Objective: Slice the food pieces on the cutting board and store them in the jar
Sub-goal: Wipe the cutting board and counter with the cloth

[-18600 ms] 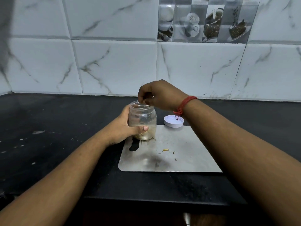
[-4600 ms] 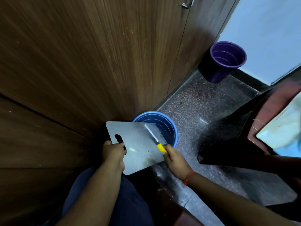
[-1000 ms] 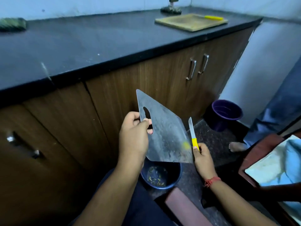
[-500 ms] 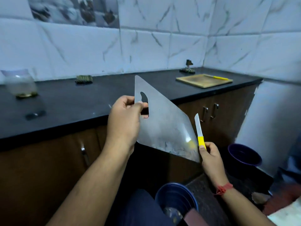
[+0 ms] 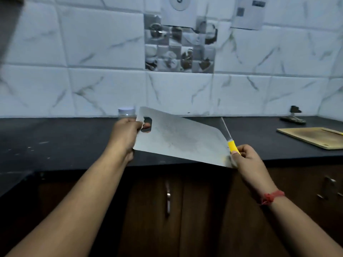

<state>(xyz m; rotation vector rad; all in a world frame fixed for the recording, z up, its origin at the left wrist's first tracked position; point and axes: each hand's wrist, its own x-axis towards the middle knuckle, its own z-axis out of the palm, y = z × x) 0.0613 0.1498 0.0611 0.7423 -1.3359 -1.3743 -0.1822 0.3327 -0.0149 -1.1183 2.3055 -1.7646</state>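
Nearest: dark wood cabinet doors (image 5: 194,210) with a metal pull, under the front lip of a black countertop (image 5: 55,141) flecked with pale specks.

Above that lip, held clear of the surface: a thin grey cutting board (image 5: 178,138), tilted, its right corner lower. Left hand (image 5: 126,134) clamped on the board's handle end, fingertips showing through the cut-out slot. Right hand (image 5: 246,160) closed around the yellow handle of a knife (image 5: 229,138), blade pointing up and away, lying along the board's right edge; the thumb also presses the board's lower right corner. Red thread on the right wrist.

Just beyond the left fingers, partly hidden by them: a clear jar (image 5: 126,113), white lid on, standing by the wall. Well right of the right hand: a wooden board (image 5: 313,137). Behind: white marbled tile wall (image 5: 92,52).
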